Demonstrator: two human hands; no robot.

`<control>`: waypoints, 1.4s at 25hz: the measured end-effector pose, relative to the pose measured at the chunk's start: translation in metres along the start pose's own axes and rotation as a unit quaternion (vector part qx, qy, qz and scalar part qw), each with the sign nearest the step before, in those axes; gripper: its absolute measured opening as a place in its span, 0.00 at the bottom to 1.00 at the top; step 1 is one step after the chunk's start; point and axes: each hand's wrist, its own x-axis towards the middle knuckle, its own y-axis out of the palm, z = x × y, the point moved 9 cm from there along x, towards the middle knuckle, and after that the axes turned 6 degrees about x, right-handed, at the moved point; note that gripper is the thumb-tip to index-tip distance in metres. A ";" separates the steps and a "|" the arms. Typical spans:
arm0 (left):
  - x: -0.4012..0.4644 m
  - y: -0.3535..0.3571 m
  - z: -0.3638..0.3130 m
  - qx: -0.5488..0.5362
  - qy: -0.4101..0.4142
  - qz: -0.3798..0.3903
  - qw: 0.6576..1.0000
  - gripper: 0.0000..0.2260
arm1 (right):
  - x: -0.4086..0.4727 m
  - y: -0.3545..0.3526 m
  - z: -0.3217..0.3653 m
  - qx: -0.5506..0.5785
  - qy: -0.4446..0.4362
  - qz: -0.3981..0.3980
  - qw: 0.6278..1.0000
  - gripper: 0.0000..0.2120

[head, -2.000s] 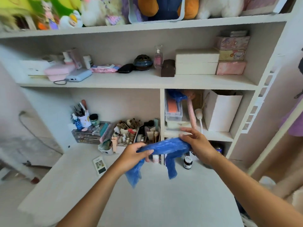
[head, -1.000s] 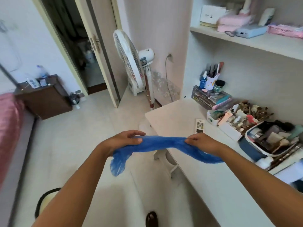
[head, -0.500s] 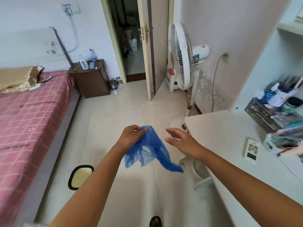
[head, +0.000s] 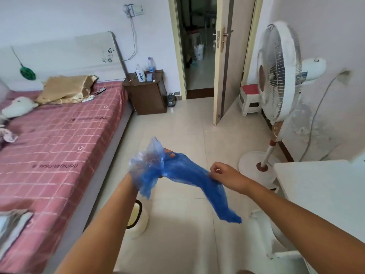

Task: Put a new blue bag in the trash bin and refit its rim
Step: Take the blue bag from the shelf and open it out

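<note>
Both hands pinched the thin, crumpled blue plastic bag (head: 177, 173) in midair, left hand (head: 167, 155) bunching its mouth, right hand (head: 223, 175) gripping the middle; pulling apart could tear the film.

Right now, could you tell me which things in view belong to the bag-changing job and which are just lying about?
Job: blue bag, left hand, right hand, trash bin beside the bed.

Lying about: standing fan, bedside cabinet with bottles, red-topped stool, pillow.
</note>
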 end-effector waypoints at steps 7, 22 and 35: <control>0.071 0.042 0.076 0.294 -0.219 0.477 0.799 0.08 | 0.084 -0.010 -0.009 -0.164 0.033 0.164 0.972 0.15; 0.209 0.085 0.120 0.591 -0.167 0.191 0.765 0.12 | 0.299 -0.161 0.015 -0.258 -0.006 0.095 0.961 0.19; 0.303 -0.011 0.134 0.619 -0.155 -0.067 0.767 0.16 | 0.444 -0.154 0.064 0.037 0.068 0.057 0.995 0.03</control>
